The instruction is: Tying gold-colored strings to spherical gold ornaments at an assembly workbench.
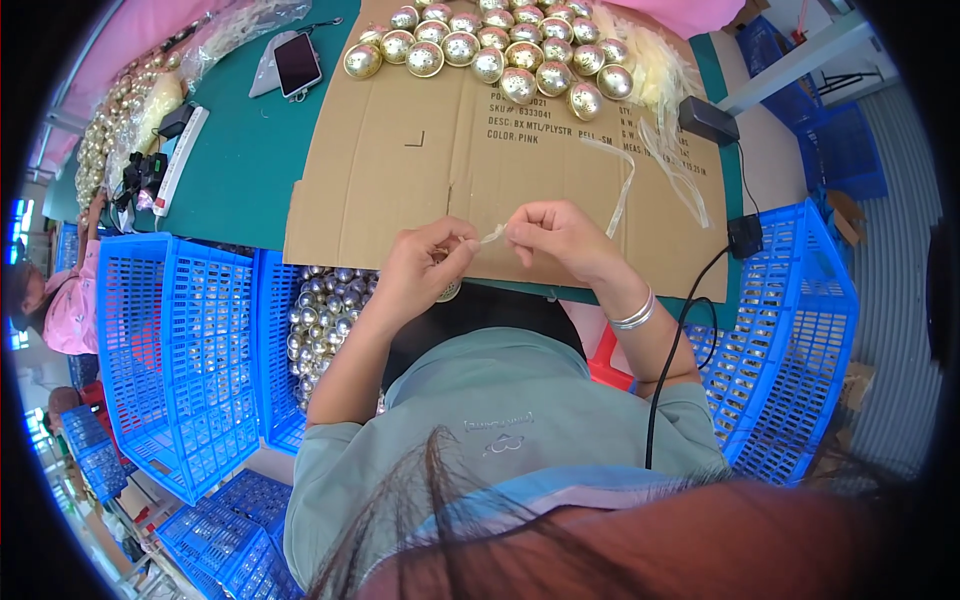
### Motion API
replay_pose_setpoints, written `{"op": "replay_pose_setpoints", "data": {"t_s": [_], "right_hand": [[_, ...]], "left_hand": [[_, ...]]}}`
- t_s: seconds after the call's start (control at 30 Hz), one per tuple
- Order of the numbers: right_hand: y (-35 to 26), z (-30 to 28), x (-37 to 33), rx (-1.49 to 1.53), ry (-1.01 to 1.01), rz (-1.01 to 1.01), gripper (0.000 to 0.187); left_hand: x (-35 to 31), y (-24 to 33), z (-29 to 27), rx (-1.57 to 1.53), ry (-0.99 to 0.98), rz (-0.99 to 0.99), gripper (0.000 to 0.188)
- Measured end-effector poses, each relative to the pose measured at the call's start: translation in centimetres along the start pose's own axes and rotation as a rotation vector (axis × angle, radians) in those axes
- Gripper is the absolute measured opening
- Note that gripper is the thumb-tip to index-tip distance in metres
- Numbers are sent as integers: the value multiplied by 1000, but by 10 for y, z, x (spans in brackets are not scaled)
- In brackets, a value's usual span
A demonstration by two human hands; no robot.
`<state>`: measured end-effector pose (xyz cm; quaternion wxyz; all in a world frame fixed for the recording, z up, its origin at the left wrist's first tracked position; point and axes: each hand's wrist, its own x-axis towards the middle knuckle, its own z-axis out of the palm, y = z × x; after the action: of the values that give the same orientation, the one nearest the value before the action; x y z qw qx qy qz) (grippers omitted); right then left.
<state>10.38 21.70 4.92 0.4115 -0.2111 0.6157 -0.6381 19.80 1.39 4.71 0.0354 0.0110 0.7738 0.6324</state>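
Clamping one ribbon (491, 237) in left hand (430, 262) and right hand (556, 240), one ball (450, 291) by left

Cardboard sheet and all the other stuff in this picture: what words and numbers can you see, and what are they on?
Cardboard sheet: black printed words and numbers, partly covered by gold balls; I won't copy them out.
Green shirt: small lettering, too small to read.
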Motion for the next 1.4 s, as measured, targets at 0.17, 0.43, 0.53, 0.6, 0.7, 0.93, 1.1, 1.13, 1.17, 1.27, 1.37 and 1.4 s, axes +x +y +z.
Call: {"op": "replay_pose_setpoints", "data": {"t_s": [0.17, 0.43, 0.53, 0.6, 0.7, 0.93, 1.1, 1.13, 1.17, 1.27, 1.37, 1.4], "right_hand": [[1, 3, 0, 120, 25, -35, 19], [2, 9, -3, 442, 47, 11, 21], [8, 10, -1, 531, 36, -23, 23], [11, 10, 0, 562, 45, -43, 23], [18, 7, 2, 619, 54, -79, 24], [20, 4, 1, 682, 11, -115, 16], [22, 5, 3, 656, 34, -115, 15], [22, 6, 3, 657, 37, -118, 15], [21, 8, 3, 658, 40, -117, 15], [17, 12, 1, 588, 105, -102, 25], [18, 12, 0, 581, 97, -74, 25], [20, 10, 1, 570, 105, -78, 24]], "left_hand": [[-1, 2, 2, -48, -31, 30, 8], [4, -4, 9, -99, -8, 0, 8], [6, -7, 13, -253, -11, 16, 8], [8, -9, 15, -383, -26, 17, 8], [13, -8, 12, -466, -144, -46, 7], [14, -12, 12, -393, -138, -89, 7], [14, -12, 20, -346, -18, -24, 7], [15, -15, 21, -347, -20, -26, 7], [15, -19, 20, -289, -22, -17, 8], [16, -18, 18, -269, -39, -27, 8], [17, -19, 19, -329, -56, -39, 9], [17, -20, 19, -352, -61, -31, 10]]}}
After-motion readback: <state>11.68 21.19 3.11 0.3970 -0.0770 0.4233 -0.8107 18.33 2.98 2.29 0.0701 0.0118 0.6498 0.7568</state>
